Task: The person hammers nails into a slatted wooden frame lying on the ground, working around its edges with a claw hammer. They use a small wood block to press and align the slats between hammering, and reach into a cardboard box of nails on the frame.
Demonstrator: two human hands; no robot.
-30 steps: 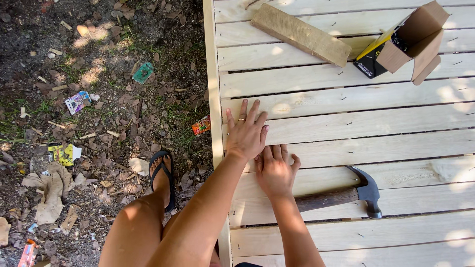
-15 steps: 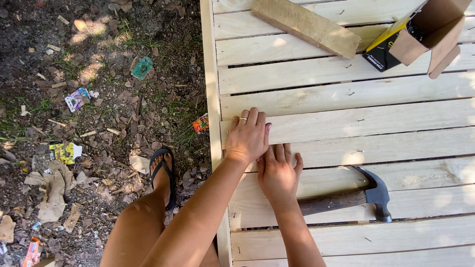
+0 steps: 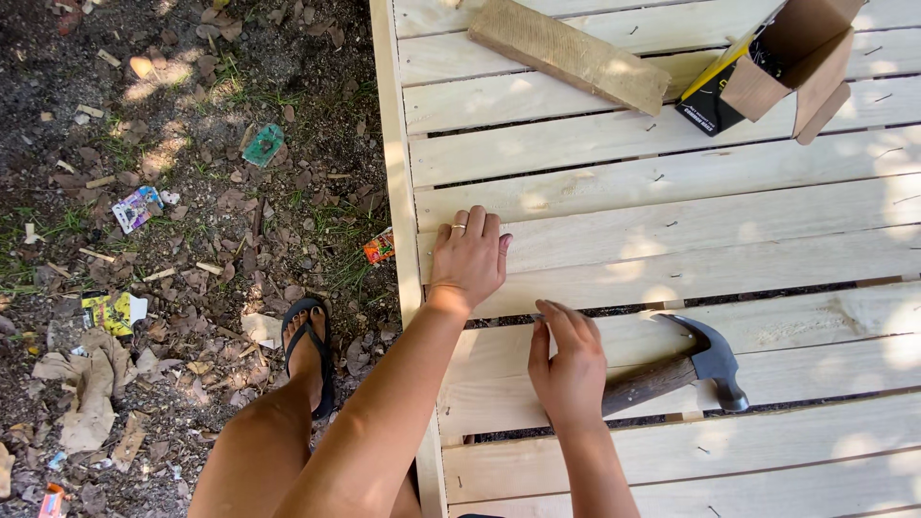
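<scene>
My left hand (image 3: pixel 469 257) lies flat, fingers together, on a pale wooden slat (image 3: pixel 710 225) near the left edge of a slatted platform. A ring shows on one finger. Just below it my right hand (image 3: pixel 568 360) rests on the neighbouring slat, its fingertips pinched at the gap between the boards; whether something small is held there I cannot tell. A claw hammer (image 3: pixel 683 367) with a wooden handle lies on the boards, its handle end just under my right hand.
A loose wood block (image 3: pixel 568 53) and an open cardboard box (image 3: pixel 789 65) on a dark packet sit at the platform's far side. Left of the platform is bare ground with leaves, scraps and litter (image 3: pixel 136 207). My sandalled foot (image 3: pixel 309 350) stands on the ground.
My left hand's fingers closed together and it stayed flat on the slat. My right hand went from flat to pinching at the board gap.
</scene>
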